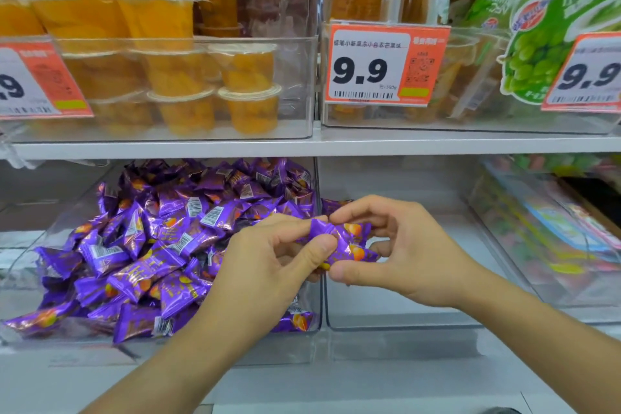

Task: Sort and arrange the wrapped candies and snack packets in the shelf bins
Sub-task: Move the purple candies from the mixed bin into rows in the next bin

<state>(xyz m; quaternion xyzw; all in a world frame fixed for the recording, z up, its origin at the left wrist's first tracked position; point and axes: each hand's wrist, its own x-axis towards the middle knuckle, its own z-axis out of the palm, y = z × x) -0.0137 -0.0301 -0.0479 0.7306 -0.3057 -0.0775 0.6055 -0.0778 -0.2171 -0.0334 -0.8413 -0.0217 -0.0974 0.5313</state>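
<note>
Hands (268,265) (396,255) both pinching purple candies (346,242), left bin (302,346) heaped with them, upper bin (295,84) of jelly cups (248,107)

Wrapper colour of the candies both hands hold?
Shiny purple candies with orange fruit print; head view.

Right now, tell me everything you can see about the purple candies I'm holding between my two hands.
The held candies are a few small pillow packs in shiny purple foil printed with orange fruit; the exact count is hard to tell. The left hand pinches them with thumb and forefinger, and the right hand grips them from the other side. They hang in the air above the wall between the full candy bin and the clear bin beside it.
</note>
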